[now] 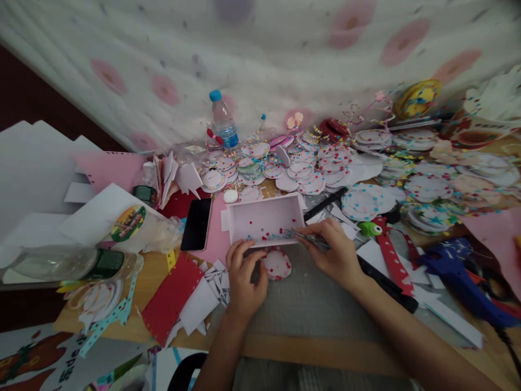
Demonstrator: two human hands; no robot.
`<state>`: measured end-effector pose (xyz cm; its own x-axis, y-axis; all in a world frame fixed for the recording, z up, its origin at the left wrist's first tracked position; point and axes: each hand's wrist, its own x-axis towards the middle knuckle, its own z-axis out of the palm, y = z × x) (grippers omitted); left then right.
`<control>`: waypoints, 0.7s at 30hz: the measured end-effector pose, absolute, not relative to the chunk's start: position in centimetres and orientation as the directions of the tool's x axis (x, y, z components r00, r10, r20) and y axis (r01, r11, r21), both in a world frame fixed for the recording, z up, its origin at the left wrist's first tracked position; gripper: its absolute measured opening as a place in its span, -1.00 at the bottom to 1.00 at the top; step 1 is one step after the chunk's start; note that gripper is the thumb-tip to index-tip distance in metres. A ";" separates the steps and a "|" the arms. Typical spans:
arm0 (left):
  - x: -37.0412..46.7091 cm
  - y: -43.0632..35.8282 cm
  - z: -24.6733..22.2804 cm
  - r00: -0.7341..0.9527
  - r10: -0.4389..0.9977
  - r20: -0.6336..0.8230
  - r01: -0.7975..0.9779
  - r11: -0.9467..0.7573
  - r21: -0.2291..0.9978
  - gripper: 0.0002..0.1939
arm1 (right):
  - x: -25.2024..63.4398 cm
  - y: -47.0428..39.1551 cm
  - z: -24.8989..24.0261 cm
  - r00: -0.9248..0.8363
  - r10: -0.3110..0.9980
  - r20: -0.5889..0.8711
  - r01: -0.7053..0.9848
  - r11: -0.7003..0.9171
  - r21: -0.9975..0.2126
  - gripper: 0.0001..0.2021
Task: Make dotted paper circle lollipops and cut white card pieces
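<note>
A shallow white tray [265, 215] with small coloured bits scattered in it stands in the middle of the table. My right hand [334, 254] holds metal tweezers [306, 237] whose tips reach into the tray's near edge. My left hand [243, 281] rests on the grey mat [309, 304], its fingers curled beside a round white foam disc [277, 264] dotted with coloured bits. The disc lies just in front of the tray, between my two hands.
Several decorated discs [309, 168] are piled behind the tray and to the right. A black phone [197, 223] lies left of the tray. A water bottle [223, 120] stands at the back. A blue glue gun [459, 277] lies right. Red and white paper scraps [183, 298] cover the left.
</note>
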<state>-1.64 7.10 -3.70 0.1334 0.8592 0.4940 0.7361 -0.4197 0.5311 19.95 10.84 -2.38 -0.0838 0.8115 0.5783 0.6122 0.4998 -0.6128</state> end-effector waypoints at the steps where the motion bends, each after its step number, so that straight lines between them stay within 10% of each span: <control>1: -1.6 7.1 -3.7 0.132 0.859 0.495 0.735 -0.420 0.533 -0.74 | 20.0 10.9 -2.3 -0.098 0.805 0.585 0.633 0.504 -0.588 -0.87; 21: -1.3 7.0 -3.0 0.144 0.872 0.468 0.742 -0.408 0.532 -0.72 | 18.8 12.5 -1.0 -0.238 0.808 0.538 0.754 0.503 -0.422 -0.78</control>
<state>-1.27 7.03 -2.98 0.1436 0.8717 0.4685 0.7423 -0.4079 0.5315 18.81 12.49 -0.99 -0.2381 0.8084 0.5384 0.7544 0.5030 -0.4217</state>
